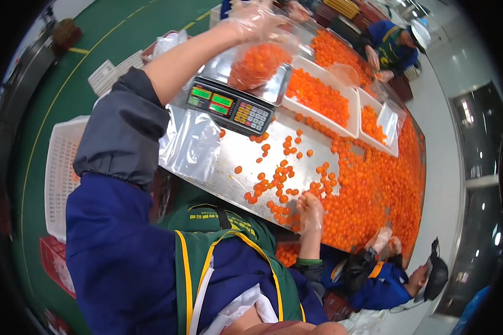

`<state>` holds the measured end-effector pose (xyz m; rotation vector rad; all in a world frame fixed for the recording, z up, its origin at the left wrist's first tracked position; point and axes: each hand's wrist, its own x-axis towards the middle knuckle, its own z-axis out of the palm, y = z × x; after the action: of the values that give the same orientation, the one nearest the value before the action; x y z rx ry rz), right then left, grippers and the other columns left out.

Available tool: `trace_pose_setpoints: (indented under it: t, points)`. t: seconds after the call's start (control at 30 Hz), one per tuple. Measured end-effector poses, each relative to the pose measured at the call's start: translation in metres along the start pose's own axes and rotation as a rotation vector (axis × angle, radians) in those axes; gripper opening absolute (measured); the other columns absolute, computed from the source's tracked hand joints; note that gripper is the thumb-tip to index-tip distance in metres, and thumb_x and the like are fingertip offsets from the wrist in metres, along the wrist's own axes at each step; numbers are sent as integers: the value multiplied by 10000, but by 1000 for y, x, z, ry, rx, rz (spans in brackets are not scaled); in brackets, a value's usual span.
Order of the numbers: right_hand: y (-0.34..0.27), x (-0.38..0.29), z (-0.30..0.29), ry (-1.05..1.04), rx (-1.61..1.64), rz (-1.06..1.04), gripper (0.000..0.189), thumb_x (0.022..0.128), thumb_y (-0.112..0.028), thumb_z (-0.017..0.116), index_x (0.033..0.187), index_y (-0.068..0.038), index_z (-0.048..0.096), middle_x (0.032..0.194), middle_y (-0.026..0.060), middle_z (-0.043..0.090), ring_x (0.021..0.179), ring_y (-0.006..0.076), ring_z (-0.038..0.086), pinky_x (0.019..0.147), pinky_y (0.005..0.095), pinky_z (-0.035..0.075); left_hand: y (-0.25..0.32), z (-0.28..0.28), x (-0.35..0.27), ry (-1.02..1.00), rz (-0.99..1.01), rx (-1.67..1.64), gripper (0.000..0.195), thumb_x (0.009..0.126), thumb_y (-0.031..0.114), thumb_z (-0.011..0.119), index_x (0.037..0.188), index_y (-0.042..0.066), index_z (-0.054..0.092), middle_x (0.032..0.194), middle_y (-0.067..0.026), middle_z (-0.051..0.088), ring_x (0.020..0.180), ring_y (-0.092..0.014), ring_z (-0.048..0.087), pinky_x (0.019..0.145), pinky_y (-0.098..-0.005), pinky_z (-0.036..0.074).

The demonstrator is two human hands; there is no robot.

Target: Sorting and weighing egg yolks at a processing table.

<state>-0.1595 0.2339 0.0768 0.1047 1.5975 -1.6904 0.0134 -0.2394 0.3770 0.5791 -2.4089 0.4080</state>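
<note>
My left hand (pixel 255 21), in a clear plastic glove, reaches over a clear bag (pixel 260 63) filled with round orange balls that look like salted egg yolks. The bag rests on the steel pan of a digital scale (pixel 230 104), its lit display facing me. Loose film from the bag rises beside my fingers; their grip on it is unclear. My right hand (pixel 311 211), also gloved, is curled at the table's near edge among loose yolks (pixel 278 180). Whether its fingers hold a yolk is hidden. Flat clear plastic bags (pixel 190 142) lie left of the scale.
White trays of yolks (pixel 318 96) stand beyond the scale. A deep spread of yolks (pixel 373 188) covers the right of the steel table (pixel 234 150). Co-workers' hands (pixel 381 240) work at the lower right and far side (pixel 373 58). A white basket (pixel 60 167) stands left.
</note>
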Motion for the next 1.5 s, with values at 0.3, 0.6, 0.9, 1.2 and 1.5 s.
trace_pose_setpoints:
  t: [0.3,0.6,0.9,1.2,1.5]
  points:
    - [34,-7,113,-211,-845,-802,239,928,-176,631,1082,-14,714,984,167,729,905,329,697,816,447,548,-42,135,16,-422,-206,-809,537,1046,497,556,696,91,589,556,36,491,507,-79,474,475,-294,387]
    - [70,1,164,-715,-1643,-1006,534,963,-381,609,1465,-215,533,1650,118,344,1549,343,269,1170,767,176,-38,110,-19,67,-327,-1052,321,1046,276,613,826,57,696,739,33,645,671,-87,550,566,-301,411]
    - [30,22,79,-168,-1730,-681,442,998,-288,542,1436,-233,575,1611,110,402,1537,365,266,1227,661,151,41,35,-12,-182,-608,-1550,343,1007,332,681,732,160,569,633,65,511,516,-42,443,454,-231,309]
    - [7,18,52,42,-863,-869,749,813,-135,790,1502,-107,498,1434,150,577,1309,334,561,1058,412,482,68,66,-185,-399,-190,-1342,175,938,175,704,827,40,700,762,-53,636,647,-173,582,603,-334,471]
    - [-34,-36,124,-551,-79,-365,637,889,-79,779,1467,-10,519,1358,123,661,1031,130,670,741,235,557,110,-12,-232,-519,97,-882,243,928,263,742,847,56,644,785,-147,616,659,-320,603,598,-438,459]
